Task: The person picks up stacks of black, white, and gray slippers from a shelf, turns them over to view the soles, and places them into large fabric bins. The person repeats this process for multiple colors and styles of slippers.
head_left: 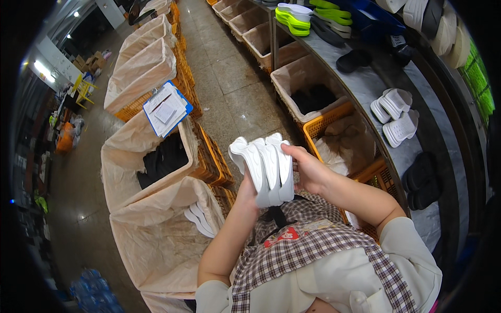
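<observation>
Both my hands hold a fanned stack of three white shoe soles point(263, 167) upright in front of my chest. My left hand point(249, 189) supports the stack from below and behind, mostly hidden by the soles. My right hand point(308, 169) grips the stack's right edge, with fingers curled over the top. To my left, a lined crate point(156, 245) holds two white soles point(197, 219). Another lined crate point(121, 167) beyond it holds black soles point(164, 159).
A grey workbench point(365, 86) runs along the right with white soles point(395, 115), black soles point(421, 180) and green soles point(292, 20). Orange crates with liners point(334, 122) sit under it. A blue clipboard point(167, 108) rests on a crate. A tiled aisle point(229, 78) runs between the rows.
</observation>
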The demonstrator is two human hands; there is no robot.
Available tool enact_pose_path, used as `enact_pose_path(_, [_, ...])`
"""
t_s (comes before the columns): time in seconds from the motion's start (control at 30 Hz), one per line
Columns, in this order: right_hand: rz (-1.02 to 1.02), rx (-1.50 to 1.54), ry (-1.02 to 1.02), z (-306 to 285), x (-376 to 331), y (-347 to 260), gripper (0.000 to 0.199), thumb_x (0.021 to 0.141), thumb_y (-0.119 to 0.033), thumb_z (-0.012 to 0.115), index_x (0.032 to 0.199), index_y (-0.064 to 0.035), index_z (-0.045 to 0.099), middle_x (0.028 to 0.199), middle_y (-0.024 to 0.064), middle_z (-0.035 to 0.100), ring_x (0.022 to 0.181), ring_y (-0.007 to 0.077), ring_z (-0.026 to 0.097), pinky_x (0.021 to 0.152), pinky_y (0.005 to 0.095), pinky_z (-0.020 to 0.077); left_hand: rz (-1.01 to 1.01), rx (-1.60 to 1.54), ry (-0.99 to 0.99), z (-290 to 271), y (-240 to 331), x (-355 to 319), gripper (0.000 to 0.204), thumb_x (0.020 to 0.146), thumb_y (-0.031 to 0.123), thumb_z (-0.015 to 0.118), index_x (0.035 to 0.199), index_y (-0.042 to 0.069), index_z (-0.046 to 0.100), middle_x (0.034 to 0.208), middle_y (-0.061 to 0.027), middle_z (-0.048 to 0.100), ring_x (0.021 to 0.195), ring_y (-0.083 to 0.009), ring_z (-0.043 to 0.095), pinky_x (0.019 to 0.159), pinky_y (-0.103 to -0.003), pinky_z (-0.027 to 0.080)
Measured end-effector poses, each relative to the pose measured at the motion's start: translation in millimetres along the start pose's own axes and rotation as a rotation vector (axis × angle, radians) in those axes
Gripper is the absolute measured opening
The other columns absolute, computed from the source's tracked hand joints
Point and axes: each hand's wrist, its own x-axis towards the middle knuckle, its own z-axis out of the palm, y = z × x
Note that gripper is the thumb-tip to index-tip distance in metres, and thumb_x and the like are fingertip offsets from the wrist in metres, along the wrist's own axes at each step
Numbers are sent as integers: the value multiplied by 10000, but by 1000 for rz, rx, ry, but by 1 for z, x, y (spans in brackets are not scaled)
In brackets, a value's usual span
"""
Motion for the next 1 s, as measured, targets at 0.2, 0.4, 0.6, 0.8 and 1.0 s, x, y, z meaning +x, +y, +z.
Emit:
enact_pose_path(0.2, [-368, -134, -154, -14, -1, 9, 468, 883, -330, 614, 1174, -91, 336, 1213, 112, 417, 1161, 199, 426, 954, 337, 378, 268, 102, -25, 17, 12, -9, 474, 943, 320, 542, 1294, 11, 465, 1180, -124, 604, 1012, -228, 632, 841, -344, 549])
enact_pose_path(0.4, [-699, -344, -241, -17, -12, 1, 760, 873, -324, 651, 1413, 52, 272, 1316, 160, 375, 1258, 238, 380, 1055, 347, 319, 471, 299, -48, 24, 23, -15, 534, 963, 370, 479, 1366, 29, 400, 1278, -150, 545, 1109, -255, 589, 905, -389, 532])
enact_pose_path(0.6, [-790, -543, -191, -16, -22, -3, 740, 807, -310, 734, 1332, 89, 398, 1301, 147, 355, 1249, 254, 372, 1056, 345, 309, 497, 365, -70, 18, 26, -13, 496, 982, 277, 465, 1394, 22, 360, 1344, -121, 481, 1178, -227, 516, 970, -348, 461])
enact_pose_path(0.8, [-864, -633, -162, -18, -24, -2, 731, 751, -280, 781, 1312, 43, 441, 1288, 150, 364, 1244, 267, 366, 1059, 349, 296, 533, 330, -81, 18, 27, -11, 496, 984, 309, 444, 1390, 33, 373, 1340, -148, 492, 1188, -258, 527, 964, -386, 484])
enact_pose_path(1.0, [-913, -696, -159, -23, -24, 0, 772, 726, -314, 798, 1308, 47, 443, 1305, 172, 368, 1268, 297, 324, 1075, 372, 263, 505, 329, -83, 23, 29, -12, 482, 988, 284, 439, 1387, 22, 371, 1333, -152, 497, 1180, -258, 534, 967, -387, 481])
